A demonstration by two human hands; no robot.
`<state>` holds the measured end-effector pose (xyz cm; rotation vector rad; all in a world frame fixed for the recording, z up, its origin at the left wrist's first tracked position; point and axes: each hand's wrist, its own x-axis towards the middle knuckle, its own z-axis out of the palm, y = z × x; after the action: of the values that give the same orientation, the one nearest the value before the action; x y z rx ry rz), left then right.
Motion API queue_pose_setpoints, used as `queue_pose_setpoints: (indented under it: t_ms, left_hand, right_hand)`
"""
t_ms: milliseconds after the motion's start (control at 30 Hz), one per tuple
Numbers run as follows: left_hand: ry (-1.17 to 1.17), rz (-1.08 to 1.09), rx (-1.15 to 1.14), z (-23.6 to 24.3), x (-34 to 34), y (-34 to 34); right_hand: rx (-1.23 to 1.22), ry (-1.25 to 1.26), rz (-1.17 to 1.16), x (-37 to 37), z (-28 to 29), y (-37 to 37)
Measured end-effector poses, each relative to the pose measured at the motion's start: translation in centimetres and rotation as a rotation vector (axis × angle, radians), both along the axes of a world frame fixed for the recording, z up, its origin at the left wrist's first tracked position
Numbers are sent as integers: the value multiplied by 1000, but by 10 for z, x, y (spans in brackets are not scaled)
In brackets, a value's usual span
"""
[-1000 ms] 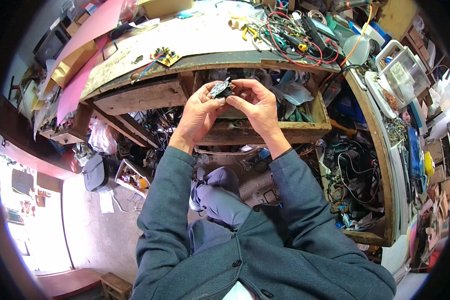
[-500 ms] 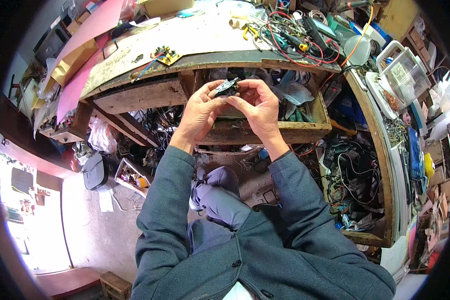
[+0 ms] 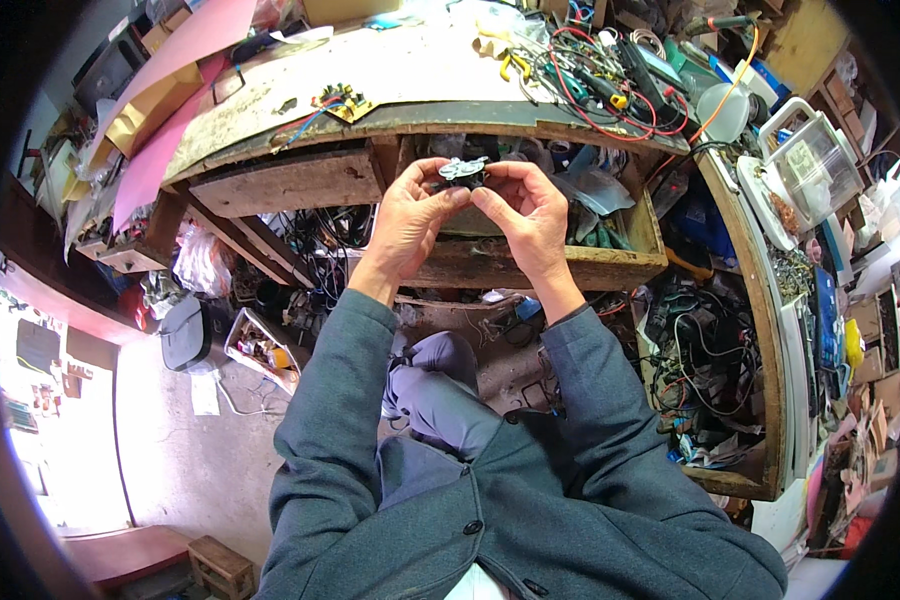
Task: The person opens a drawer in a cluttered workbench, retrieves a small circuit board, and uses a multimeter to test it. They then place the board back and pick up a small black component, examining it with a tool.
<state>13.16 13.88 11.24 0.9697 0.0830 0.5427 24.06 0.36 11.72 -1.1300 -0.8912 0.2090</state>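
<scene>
Between the fingertips of both hands is a small dark part with a flat greyish metal top [image 3: 462,172]; its exact kind is too small to make out. My left hand [image 3: 410,222] grips its left side with thumb and fingers. My right hand [image 3: 532,215] pinches it from the right, thumb tip near the lower edge. The part is held up over an open wooden drawer [image 3: 590,262], in front of the bench edge. On the bench beyond lies a small yellow circuit board [image 3: 348,106] with blue and red wires.
A wooden workbench [image 3: 270,125] spans the far side. Test leads and tools [image 3: 610,90] lie tangled on its right part. A side bin [image 3: 700,370] holds dark cables. At the left on the floor stand a black container [image 3: 185,335] and a white box [image 3: 260,350] of small items.
The small part has been turned in my fingers, so its flat greyish top now shows more plainly. Both hands stay in nearly the same place, and the view has shifted slightly.
</scene>
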Motion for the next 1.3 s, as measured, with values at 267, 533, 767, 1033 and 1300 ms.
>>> queue_pose_setpoints:
  t_ms: [267, 533, 767, 1033, 1300]
  left_hand:
    - [-40, 14, -21, 2, 0, -2]
    - [-50, 18, -23, 2, -1, -3]
    - [-29, -12, -10, 3, -1, -3]
    - [5, 43, 37, 2, -2, -4]
    - [29, 199, 169, -5, 10, 3]
  right_hand:
    - [-19, 8, 30, -1, 1, -2]
    - [-32, -23, 28, -2, 2, -3]
    - [-54, 0, 26, -3, 3, -4]
    - [-55, -52, 17, -4, 2, 1]
    - [-34, 31, 5, 1, 2, 4]
